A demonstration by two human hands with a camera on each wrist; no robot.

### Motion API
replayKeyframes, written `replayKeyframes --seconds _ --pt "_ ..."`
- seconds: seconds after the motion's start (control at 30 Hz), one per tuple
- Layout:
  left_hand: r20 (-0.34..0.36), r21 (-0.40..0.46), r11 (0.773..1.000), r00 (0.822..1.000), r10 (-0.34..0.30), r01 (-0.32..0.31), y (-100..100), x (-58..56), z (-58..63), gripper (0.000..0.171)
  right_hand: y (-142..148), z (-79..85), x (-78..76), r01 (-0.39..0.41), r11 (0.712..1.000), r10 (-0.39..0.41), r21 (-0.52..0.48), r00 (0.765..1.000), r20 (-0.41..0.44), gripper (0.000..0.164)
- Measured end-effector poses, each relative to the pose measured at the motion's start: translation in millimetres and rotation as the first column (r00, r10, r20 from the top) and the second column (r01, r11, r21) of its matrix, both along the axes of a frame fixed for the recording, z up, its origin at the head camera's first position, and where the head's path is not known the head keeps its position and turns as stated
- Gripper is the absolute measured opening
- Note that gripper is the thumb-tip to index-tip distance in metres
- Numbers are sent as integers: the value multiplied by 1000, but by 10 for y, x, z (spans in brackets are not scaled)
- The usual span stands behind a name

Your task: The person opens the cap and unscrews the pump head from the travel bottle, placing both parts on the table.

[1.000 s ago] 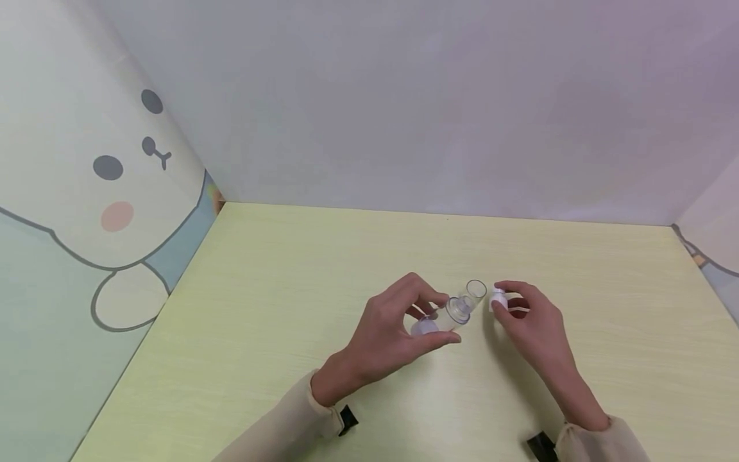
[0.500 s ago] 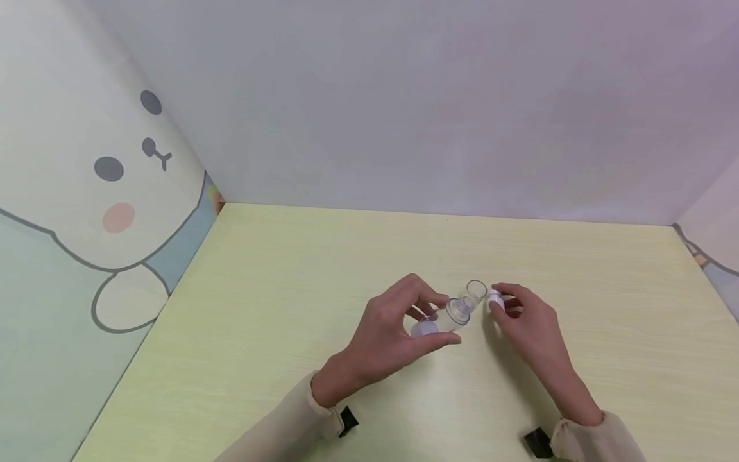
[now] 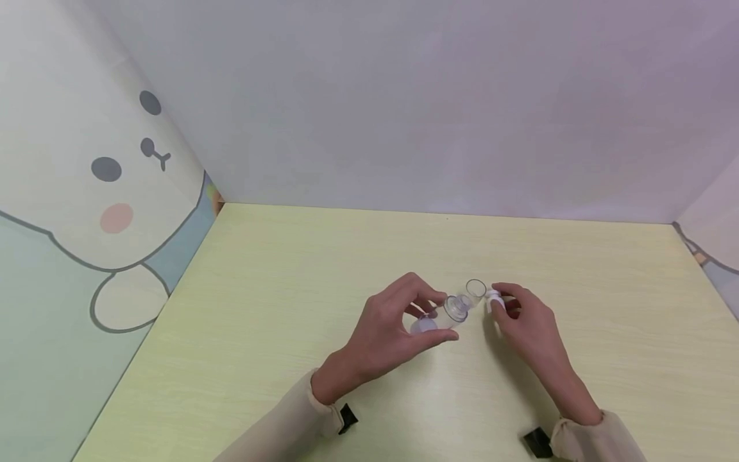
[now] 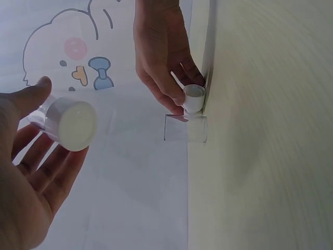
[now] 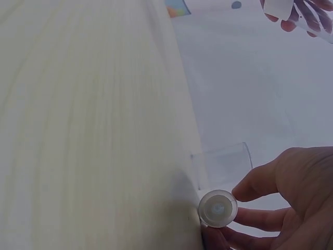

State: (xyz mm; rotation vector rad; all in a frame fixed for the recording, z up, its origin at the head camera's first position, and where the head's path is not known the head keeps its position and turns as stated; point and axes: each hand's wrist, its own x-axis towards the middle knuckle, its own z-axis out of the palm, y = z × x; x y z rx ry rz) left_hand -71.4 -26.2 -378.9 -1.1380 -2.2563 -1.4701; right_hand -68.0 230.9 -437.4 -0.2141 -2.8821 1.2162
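Observation:
My left hand (image 3: 387, 333) grips a clear bottle (image 3: 455, 313) between thumb and fingers, lifted off the table and tilted with its neck pointing away. The bottle's white bottom (image 4: 78, 126) faces the left wrist view. At the table, the thumb and fingers of my right hand (image 3: 532, 330) pinch a small white bottle top (image 3: 496, 301). Its round hollow end shows in the right wrist view, where the bottle top (image 5: 218, 208) sits close to the table surface. Just beside it stands a clear cylindrical cover (image 4: 186, 128), apart from the left hand; whether it touches the bottle top I cannot tell.
A pale wood-grain table (image 3: 300, 269) lies under both hands. Behind it rises a plain greyish wall (image 3: 404, 109), and a cartoon-printed panel (image 3: 115, 192) borders the left side. Black straps (image 3: 538, 443) hang by the sleeves.
My right hand has shifted slightly left with the white bottle top, which now sits nearer the clear cover and looks turned a little. The left hand and bottle have barely moved.

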Motion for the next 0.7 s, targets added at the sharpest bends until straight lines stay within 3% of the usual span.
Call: replayKeyframes --seconds 0.17,0.5,0.7 --pt "29 -11 1000 1000 11 -10 -39 -65 -21 41 1 21 11 3 1000 -3 -9 1000 18 40" --pt "198 -96 995 979 46 -27 -81 -172 -82 46 67 7 63 -11 999 11 -40 1000 7 45" --pt "222 -143 990 974 44 -13 -136 -256 -144 51 104 19 141 -22 999 22 -29 1000 -5 45"
